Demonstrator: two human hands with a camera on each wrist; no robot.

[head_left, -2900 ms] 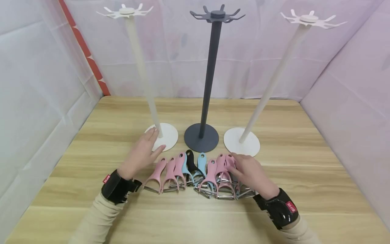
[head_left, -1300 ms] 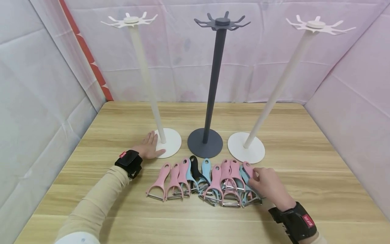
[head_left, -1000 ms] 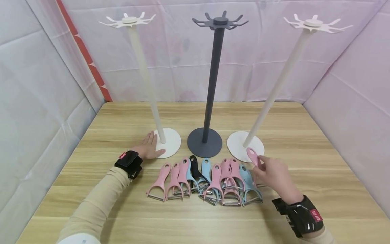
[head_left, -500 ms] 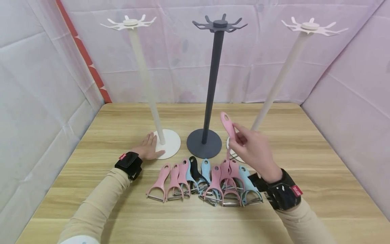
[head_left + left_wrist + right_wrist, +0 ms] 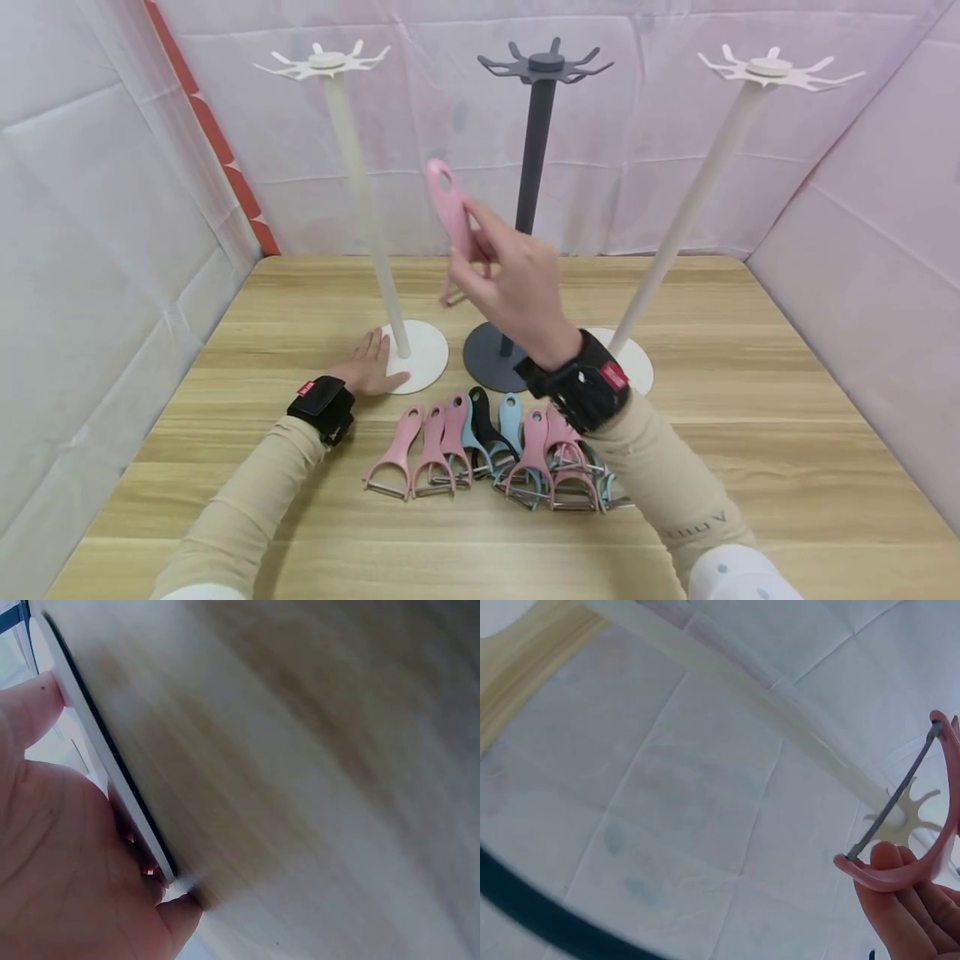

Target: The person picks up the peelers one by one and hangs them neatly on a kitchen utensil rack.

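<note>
My right hand (image 5: pixel 517 279) pinches a pink peeler (image 5: pixel 448 204) by its handle, up in the air in front of the dark stand's pole. The holed handle end points up; in the right wrist view its blade (image 5: pixel 892 796) and pink fork show beyond the fingers. My left hand (image 5: pixel 365 367) lies with straight fingers on the round base (image 5: pixel 427 354) of the left white stand; the left wrist view shows its fingers (image 5: pixel 30 709) at the base's edge. Several pink, blue and black peelers (image 5: pixel 397 442) lie in an overlapping row before the stands, partly hidden by the right forearm.
Three tall stands rise in a row: a left white pole (image 5: pixel 360 183), a dark pole (image 5: pixel 534 150) and a right white pole (image 5: pixel 686 208). Each carries a ring of prongs on top. Cloth walls (image 5: pixel 885 250) surround the wooden table (image 5: pixel 465 550).
My right hand took a pink peeler from the right end of the row, then lifted it up and to the left. My left hand slid slightly outward on the left base, then stayed.
</note>
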